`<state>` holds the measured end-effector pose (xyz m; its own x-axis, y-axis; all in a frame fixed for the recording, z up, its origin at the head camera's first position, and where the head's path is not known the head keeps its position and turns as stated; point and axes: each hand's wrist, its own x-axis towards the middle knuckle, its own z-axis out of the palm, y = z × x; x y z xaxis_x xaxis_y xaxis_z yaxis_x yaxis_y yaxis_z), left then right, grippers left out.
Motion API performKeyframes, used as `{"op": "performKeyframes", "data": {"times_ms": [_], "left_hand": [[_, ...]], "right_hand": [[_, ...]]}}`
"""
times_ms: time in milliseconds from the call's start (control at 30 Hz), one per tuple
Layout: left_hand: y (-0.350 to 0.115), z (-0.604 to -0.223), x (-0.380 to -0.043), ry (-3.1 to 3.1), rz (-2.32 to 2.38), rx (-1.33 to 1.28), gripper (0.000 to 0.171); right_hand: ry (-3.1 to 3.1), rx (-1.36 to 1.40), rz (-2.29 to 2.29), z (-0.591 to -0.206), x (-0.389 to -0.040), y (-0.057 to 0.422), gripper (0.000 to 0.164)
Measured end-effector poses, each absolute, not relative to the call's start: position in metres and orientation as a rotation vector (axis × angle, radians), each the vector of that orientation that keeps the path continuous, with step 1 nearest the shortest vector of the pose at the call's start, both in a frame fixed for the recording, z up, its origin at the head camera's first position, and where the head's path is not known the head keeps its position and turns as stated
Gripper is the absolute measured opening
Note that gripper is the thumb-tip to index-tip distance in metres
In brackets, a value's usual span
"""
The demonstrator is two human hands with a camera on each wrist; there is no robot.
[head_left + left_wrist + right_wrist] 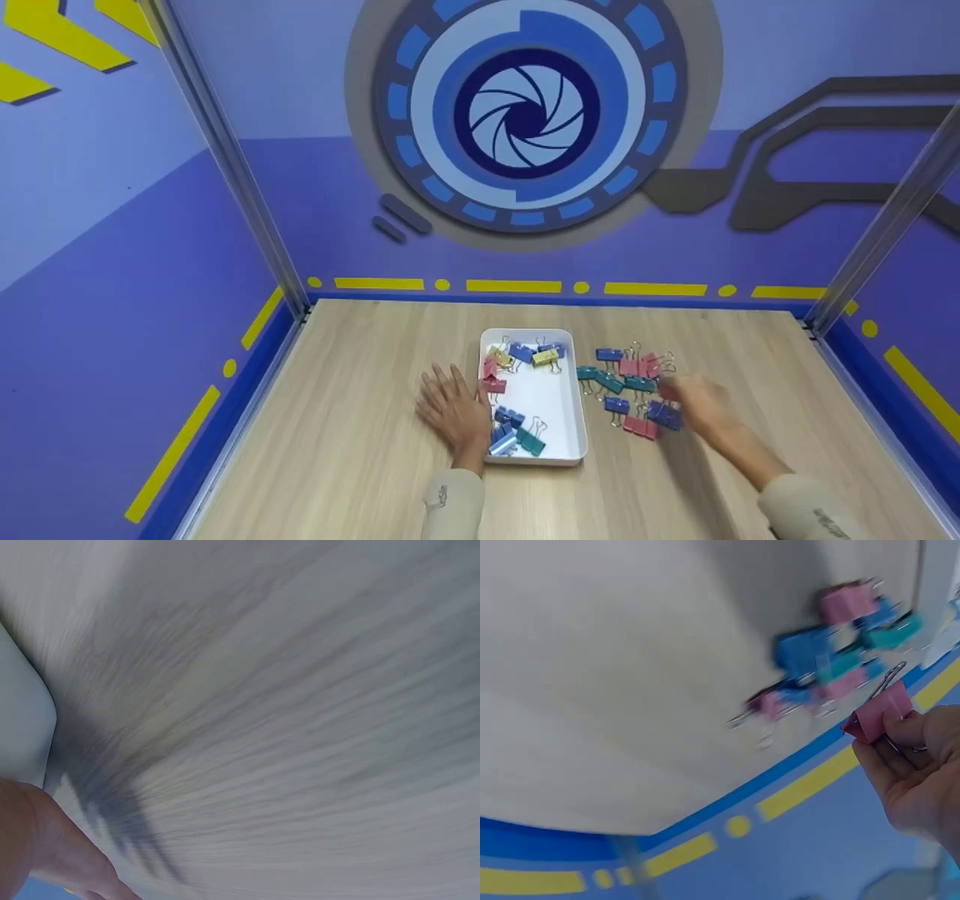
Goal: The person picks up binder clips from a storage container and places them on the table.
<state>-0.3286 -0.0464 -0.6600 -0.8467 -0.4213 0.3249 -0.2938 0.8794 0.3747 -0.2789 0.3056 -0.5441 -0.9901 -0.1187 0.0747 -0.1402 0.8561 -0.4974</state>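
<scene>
My right hand (701,406) is at the right side of the loose binder clips, blurred in the head view. In the right wrist view it pinches a pink binder clip (883,712) between thumb and fingers, with a wire handle sticking up. My left hand (454,409) lies with fingers spread on the table, its thumb side against the left wall of a white tray (580,427). Inside the tray are several binder clips, among them a yellow clip (546,357), a red clip (493,385) and a green clip (531,441).
Right of the tray lies a loose group of clips, including a green clip (640,384), a blue clip (616,406) and a pink clip (640,428). The wooden table (375,360) is bounded by a purple back wall (315,217) and side panels with metal posts.
</scene>
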Motion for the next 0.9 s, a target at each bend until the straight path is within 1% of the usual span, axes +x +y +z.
{"op": "performKeyframes", "data": {"times_ms": [100, 167, 200, 300, 400, 533, 767, 867, 900], "left_hand": [[-0.048, -0.659, -0.328, -2.671, -0.431, 0.542, 0.067], [-0.049, -0.659, -0.328, -2.676, -0.417, 0.546, 0.067], [-0.049, -0.659, -0.328, -2.674, -0.413, 0.547, 0.067], [-0.049, -0.658, -0.329, -2.666, -0.398, 0.541, 0.067], [-0.047, -0.659, -0.328, -2.663, -0.383, 0.536, 0.067], [-0.047, -0.661, -0.329, -2.659, -0.375, 0.527, 0.067], [-0.049, -0.664, -0.329, -2.635, -0.388, 0.526, 0.067], [-0.049, -0.663, -0.329, -2.632, -0.407, 0.511, 0.067], [-0.048, -0.663, -0.330, -2.632, -0.409, 0.506, 0.067]], "right_hand": [[-2.989, 0.225, 0.567, -0.552, -0.274, 0.341, 0.026], [-2.992, 0.195, 0.502, -0.560, -0.271, 0.356, 0.019], [-2.975, 0.211, 0.427, -0.565, -0.270, 0.362, 0.020], [-3.003, 0.191, 0.432, -0.579, -0.266, 0.369, 0.021], [-3.019, 0.194, 0.429, -0.592, -0.263, 0.368, 0.024], [-3.031, 0.221, 0.425, -0.602, -0.267, 0.359, 0.020], [-3.066, 0.298, 0.468, -0.603, -0.285, 0.342, 0.013], [-3.099, 0.280, 0.536, -0.600, -0.290, 0.339, 0.011], [-3.108, 0.264, 0.576, -0.599, -0.292, 0.338, 0.013]]}}
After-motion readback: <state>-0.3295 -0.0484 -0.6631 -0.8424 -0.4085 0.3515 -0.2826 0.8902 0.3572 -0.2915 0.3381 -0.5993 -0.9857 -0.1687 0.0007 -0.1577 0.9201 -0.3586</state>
